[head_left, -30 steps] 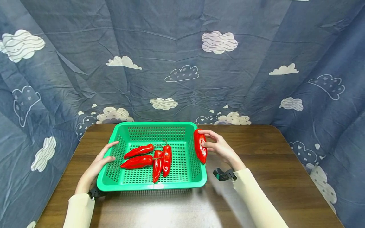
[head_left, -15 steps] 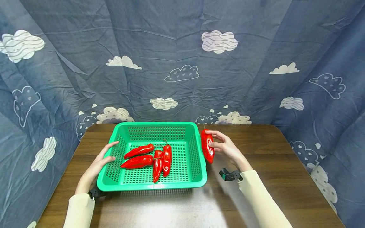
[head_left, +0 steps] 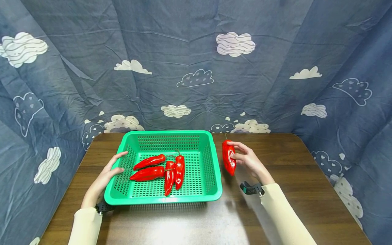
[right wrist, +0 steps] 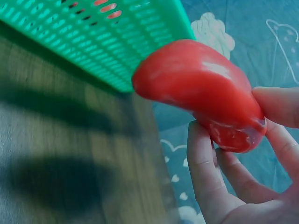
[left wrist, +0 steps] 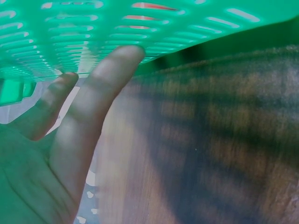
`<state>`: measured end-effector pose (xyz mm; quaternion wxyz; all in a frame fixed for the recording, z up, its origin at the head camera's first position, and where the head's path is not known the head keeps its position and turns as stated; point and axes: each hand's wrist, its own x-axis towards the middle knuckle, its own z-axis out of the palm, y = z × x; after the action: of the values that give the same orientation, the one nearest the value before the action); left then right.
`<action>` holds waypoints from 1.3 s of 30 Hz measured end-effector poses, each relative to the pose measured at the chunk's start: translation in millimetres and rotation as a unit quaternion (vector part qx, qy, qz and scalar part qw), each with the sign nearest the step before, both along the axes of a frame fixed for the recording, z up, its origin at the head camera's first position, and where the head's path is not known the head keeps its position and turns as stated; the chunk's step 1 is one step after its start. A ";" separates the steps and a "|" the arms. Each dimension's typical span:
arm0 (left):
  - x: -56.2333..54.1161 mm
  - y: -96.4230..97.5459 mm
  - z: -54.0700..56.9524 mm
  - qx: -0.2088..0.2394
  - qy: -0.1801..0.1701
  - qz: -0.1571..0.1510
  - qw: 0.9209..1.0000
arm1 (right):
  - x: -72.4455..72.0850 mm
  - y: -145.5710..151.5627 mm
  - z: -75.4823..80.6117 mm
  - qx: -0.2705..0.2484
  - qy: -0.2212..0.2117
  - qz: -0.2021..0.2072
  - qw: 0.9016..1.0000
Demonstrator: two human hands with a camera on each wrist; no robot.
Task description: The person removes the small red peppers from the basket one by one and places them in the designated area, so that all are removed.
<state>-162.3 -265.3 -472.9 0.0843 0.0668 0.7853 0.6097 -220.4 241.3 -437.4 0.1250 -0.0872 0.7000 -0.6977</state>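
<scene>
My right hand (head_left: 249, 162) pinches a glossy red pepper (head_left: 228, 158) by its side, just right of the green basket (head_left: 165, 200). The pepper's stem points to the back and its tip toward me. In the right wrist view the pepper (right wrist: 191, 74) hangs over the table, thumb on one side and fingers on the other. My left hand (head_left: 105, 173) holds the basket's left rim. In the left wrist view two digits of the left hand (left wrist: 77, 135) lie along the slotted outer wall. Several more red peppers (head_left: 148, 174) lie on the basket's floor.
The brown wooden table (head_left: 306, 197) extends right and in front of the basket. A blue cloud-print curtain (head_left: 196, 98) hangs right behind its back edge. A dark strap device (head_left: 251, 188) sits on my right wrist.
My right hand has carried the pepper rightward, from over the basket's right rim to beside the basket. The left hand, the basket and the peppers inside have stayed put.
</scene>
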 end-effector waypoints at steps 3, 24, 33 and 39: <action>0.2 0.0 0.4 0.003 -0.001 0.000 1.000 | -1.9 4.3 -4.2 0.003 -0.007 -0.011 1.000; 0.8 -1.0 -1.9 -0.005 0.035 -0.012 0.999 | -5.5 19.4 -30.4 0.025 -0.015 -0.028 0.999; 1.6 -0.8 -0.2 0.008 0.008 -0.009 1.000 | -8.2 22.2 -45.9 0.030 -0.025 -0.031 0.999; 0.9 -0.8 0.0 0.006 0.011 -0.011 1.000 | -8.8 22.6 -51.4 0.056 -0.032 -0.037 0.997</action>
<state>-161.4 -266.2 -472.9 0.0823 0.0828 0.7820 0.6123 -229.2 263.9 -488.9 0.1259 -0.0315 0.7360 -0.6644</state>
